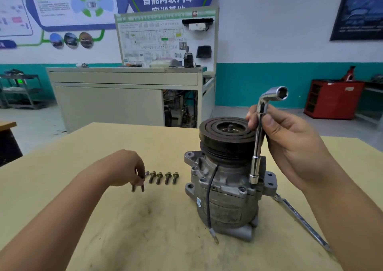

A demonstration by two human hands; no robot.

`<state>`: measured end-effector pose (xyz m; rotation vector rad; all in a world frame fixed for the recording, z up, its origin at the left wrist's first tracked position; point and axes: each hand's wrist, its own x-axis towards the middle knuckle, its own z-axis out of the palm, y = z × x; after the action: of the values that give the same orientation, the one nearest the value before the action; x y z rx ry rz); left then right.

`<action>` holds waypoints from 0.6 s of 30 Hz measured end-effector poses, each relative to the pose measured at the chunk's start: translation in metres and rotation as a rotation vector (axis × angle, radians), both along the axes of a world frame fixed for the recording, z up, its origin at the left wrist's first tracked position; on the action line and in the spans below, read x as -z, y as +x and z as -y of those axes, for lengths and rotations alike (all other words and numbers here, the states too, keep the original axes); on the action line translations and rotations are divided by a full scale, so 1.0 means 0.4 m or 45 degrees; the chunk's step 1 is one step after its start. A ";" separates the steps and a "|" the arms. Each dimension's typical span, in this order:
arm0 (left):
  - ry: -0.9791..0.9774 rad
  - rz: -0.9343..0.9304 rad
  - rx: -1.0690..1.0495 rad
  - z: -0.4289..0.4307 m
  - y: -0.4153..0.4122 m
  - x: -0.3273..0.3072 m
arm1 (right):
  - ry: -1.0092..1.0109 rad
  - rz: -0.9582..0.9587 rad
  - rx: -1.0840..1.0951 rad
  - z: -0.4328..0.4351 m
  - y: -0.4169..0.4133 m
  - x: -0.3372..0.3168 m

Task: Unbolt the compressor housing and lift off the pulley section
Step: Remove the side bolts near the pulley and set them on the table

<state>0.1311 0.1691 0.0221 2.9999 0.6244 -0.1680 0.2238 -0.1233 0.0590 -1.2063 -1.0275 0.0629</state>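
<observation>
The left hand hangs palm-down, fingertips pinching two bolts. The right hand is raised, curled round an upright wrench just below its bend.

Upright compressor, black pulley atop (bolts beside)

White wall (teal base), grey cabinet, red cart.

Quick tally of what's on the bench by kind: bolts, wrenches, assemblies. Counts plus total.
bolts: 6 (4 in a row, 2 pinched by the left hand)
wrenches: 2 (socket wrench in the right hand, flat spanner on the table)
compressor: 1
Total: 9. A possible seventh bolt behind the fingers is too hidden to count.
</observation>
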 end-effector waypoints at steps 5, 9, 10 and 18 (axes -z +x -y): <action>0.138 -0.089 -0.041 -0.025 0.024 0.042 | -0.021 0.022 0.004 0.003 -0.002 0.000; 0.207 -0.124 -0.028 -0.042 0.039 0.064 | -0.016 0.024 0.000 0.004 -0.002 -0.001; 0.210 -0.135 -0.020 -0.044 0.042 0.068 | -0.016 0.032 -0.004 0.004 -0.002 -0.001; 0.234 -0.143 -0.005 -0.062 0.066 0.097 | -0.006 0.047 -0.026 0.003 -0.001 0.002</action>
<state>0.1573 0.1938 -0.0168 3.1836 0.6916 -0.2970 0.2233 -0.1246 0.0581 -1.2051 -1.0723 0.0595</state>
